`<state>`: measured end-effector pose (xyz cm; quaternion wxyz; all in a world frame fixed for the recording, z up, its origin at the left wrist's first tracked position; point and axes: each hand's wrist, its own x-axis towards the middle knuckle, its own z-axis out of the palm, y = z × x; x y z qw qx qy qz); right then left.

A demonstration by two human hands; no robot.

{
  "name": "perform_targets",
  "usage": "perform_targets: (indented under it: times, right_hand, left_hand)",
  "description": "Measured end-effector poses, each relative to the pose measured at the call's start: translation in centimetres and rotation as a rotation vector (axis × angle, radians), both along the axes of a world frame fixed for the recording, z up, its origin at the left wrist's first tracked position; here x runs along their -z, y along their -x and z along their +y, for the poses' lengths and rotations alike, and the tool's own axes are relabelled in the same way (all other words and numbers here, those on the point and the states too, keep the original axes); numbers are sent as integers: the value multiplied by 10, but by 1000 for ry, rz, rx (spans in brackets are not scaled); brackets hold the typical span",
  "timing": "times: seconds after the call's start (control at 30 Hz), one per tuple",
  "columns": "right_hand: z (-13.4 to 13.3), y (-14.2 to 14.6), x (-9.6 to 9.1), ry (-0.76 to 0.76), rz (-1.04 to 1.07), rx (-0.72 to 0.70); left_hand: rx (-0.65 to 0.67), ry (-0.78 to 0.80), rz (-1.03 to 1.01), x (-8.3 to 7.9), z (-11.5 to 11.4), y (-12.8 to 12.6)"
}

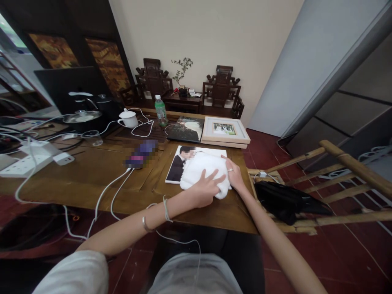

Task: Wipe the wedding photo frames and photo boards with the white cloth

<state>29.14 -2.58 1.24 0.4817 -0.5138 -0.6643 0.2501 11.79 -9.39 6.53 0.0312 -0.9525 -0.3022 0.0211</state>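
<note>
A white fluffy cloth (196, 168) is spread over much of a photo panel (175, 169) on the wooden table. The panel's left part shows a figure in a dark suit, and its white top edge is also visible. My left hand (206, 190) rests on top of the cloth, fingers spread and pressing down. At the panel's right edge, my right hand (234, 173) is closed around the side, beside the cloth. Its fingertips are partly hidden.
Behind the panel lie a dark photo board (187, 128) and stacked white picture frames (226, 131). A phone (141, 153), green bottle (160, 111), lidded cup (128, 119) and power strip (29, 159) stand leftward, with trailing cables. A bamboo chair (339, 152) holds a black bag (284, 201).
</note>
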Motion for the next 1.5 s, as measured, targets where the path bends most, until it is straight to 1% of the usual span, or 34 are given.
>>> perform_targets:
  times: [0.07,0.13,0.2,0.23,0.3,0.33,0.4,0.5,0.57,0.63,0.7,0.8,0.87,0.93,1.0,1.13,1.23,1.3,1.37,1.43,1.5]
  right_hand:
    - [1,0,1,20,-7,-8]
    - [2,0,3,7,-56,-9]
    - [4,0,5,-27,-142,-34]
    - [5,0,6,-45,-185,-50]
    - [6,0,8,-70,-247,-76]
    - [7,0,9,-77,-265,-83]
    - [7,0,10,-84,-287,-90]
    - [8,-1,11,-92,-312,-97]
    - [8,-1,11,-94,-322,-93]
    - [7,-1,10,-96,-331,-91]
    - [7,-1,8,-105,-342,-95]
    - [6,0,6,-122,-355,-95]
    - [6,0,6,-118,-361,-85]
    - [6,0,8,-105,-352,-76]
    - [7,1,10,-95,-326,-75]
    - [8,1,12,-86,-289,-80]
    - [9,0,12,-91,-285,-87]
    - [9,0,12,-93,-283,-82]
    - [10,-1,13,-93,-290,-73]
    - [10,-1,13,-95,-306,-71]
    - [10,-1,14,-99,-313,-73]
  left_hand:
    - [8,-4,-6,-4,-16,5]
    - [-3,31,1,-11,-30,13]
    - [-36,95,13,-19,-35,23]
    - [-73,119,13,-23,-32,29]
    - [-178,141,5,-28,-13,38]
    - [-239,140,5,-30,1,41]
    - [-298,144,12,-33,35,43]
    - [-266,130,-34,-39,83,31]
    - [-203,127,-102,-46,104,14]
    - [-138,133,-133,-53,116,-6]
    - [-114,146,-106,-58,121,-26]
    - [-167,168,-49,-61,126,-46]
    - [-197,174,-44,-59,129,-47]
    - [-221,161,-38,-55,131,-39]
    - [-259,142,-21,-52,132,-22]
    - [-318,128,21,-45,129,31]
    - [-388,85,9,-38,120,76]
    - [-434,56,14,-31,109,101]
    - [-442,27,18,-22,91,117]
    - [-405,1,4,-15,67,125]
    - [-357,0,-7,-10,38,126]
